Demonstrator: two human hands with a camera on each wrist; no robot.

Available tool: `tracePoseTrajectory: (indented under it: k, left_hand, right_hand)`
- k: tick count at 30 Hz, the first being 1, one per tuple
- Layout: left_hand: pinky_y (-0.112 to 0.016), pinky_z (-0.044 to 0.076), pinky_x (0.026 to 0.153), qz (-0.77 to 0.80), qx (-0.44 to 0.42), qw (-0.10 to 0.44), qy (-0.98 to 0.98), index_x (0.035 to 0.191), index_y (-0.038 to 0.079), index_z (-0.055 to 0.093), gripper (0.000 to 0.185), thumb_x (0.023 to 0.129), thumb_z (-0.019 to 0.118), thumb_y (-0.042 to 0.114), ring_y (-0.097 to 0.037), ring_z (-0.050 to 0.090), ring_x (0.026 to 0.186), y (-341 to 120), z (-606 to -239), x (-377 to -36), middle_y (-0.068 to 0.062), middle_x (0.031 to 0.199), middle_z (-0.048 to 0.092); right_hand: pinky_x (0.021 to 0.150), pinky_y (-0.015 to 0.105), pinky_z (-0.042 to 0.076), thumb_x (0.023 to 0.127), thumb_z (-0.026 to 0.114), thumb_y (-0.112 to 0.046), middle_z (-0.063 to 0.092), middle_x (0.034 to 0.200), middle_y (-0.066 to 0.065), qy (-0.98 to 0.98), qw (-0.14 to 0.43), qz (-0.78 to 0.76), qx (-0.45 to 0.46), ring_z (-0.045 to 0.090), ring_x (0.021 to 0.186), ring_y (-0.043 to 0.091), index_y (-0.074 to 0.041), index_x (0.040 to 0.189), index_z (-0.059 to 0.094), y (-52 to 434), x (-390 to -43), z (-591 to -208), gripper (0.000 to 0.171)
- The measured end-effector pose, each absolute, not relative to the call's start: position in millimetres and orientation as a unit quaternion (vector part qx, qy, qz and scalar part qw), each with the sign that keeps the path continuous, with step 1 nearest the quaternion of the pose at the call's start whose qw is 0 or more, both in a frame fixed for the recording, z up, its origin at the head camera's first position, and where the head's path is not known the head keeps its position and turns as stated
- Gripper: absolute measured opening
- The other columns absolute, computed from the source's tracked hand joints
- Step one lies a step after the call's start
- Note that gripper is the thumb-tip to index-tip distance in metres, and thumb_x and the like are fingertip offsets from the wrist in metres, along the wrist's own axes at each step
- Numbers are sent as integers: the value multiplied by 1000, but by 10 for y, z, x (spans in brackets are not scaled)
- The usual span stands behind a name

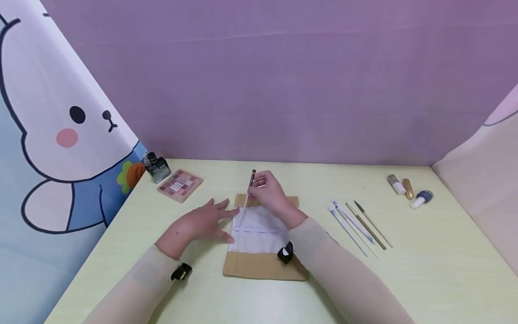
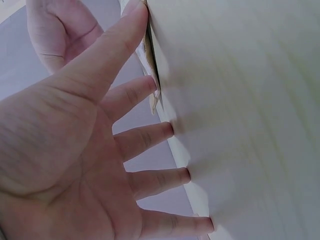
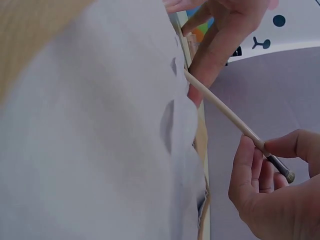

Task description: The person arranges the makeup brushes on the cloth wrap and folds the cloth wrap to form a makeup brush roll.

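Observation:
My right hand (image 1: pixel 270 192) pinches a makeup brush (image 3: pixel 225 110) close to its dark ferrule, with the small bristle head pointing up. The pale handle slants down to the white cloth panel (image 1: pixel 259 243) of a brown fabric brush roll (image 1: pixel 263 266), its lower tip at the fold across the panel. My left hand (image 1: pixel 204 221) is spread at the roll's left side. Its thumb and index finger touch the roll's edge, while the other fingertips (image 2: pixel 167 129) rest on the table in the left wrist view.
Several thin brushes (image 1: pixel 366 220) lie side by side on the table right of the roll. Farther right are two nail polish bottles (image 1: pixel 422 198) and a gold tube (image 1: pixel 408 189). An eyeshadow palette (image 1: pixel 180 185) and a dark perfume bottle (image 1: pixel 158 168) stand at the back left.

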State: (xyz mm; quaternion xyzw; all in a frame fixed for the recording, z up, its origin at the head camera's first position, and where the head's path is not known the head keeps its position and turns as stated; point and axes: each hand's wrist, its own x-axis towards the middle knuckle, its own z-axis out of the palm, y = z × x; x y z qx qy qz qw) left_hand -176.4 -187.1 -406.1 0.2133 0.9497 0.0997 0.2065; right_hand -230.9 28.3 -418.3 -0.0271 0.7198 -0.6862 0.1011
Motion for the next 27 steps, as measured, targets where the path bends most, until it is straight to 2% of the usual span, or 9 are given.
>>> tracePoseTrajectory:
  k: [4, 10, 13, 20, 27]
  left_hand:
    - [-77, 37, 119, 98, 212, 207, 950, 164, 25, 45, 93, 86, 81, 62, -66, 21, 157, -1869, -4068, -1775, -22, 176, 27]
    - [-77, 39, 118, 95, 214, 205, 950, 164, 24, 46, 92, 87, 81, 61, -67, 23, 156, -1856, -4052, -1772, -23, 176, 28]
    - [-77, 39, 118, 96, 217, 203, 950, 163, 22, 47, 91, 87, 81, 60, -68, 23, 155, -1853, -4045, -1767, -24, 175, 29]
    - [-76, 39, 118, 98, 216, 204, 950, 162, 22, 49, 91, 87, 83, 59, -68, 24, 155, -1846, -4023, -1753, -24, 175, 30]
    - [-76, 40, 117, 97, 217, 205, 950, 163, 22, 48, 91, 87, 82, 58, -68, 24, 155, -1843, -4017, -1748, -24, 175, 30]
  right_hand:
    - [82, 37, 69, 95, 66, 6, 59, 109, 10, 735, 127, -666, -35, 72, 76, 19, -1, 132, 49, 254, -2294, -4205, 42]
    - [80, 33, 68, 95, 66, 5, 61, 109, 12, 754, 162, -634, -64, 72, 78, 19, -7, 153, 42, 234, -2248, -4204, 64]
    - [80, 33, 68, 95, 66, 4, 61, 109, 12, 759, 176, -622, -79, 71, 80, 20, -9, 157, 41, 233, -2225, -4195, 68]
    - [77, 30, 66, 96, 70, 1, 63, 105, 10, 783, 196, -582, -100, 67, 80, 18, -8, 149, 45, 221, -2181, -4185, 60]
    - [71, 23, 55, 96, 76, -10, 68, 100, 6, 830, 180, -516, -114, 63, 79, 14, -9, 140, 50, 232, -2128, -4187, 51]
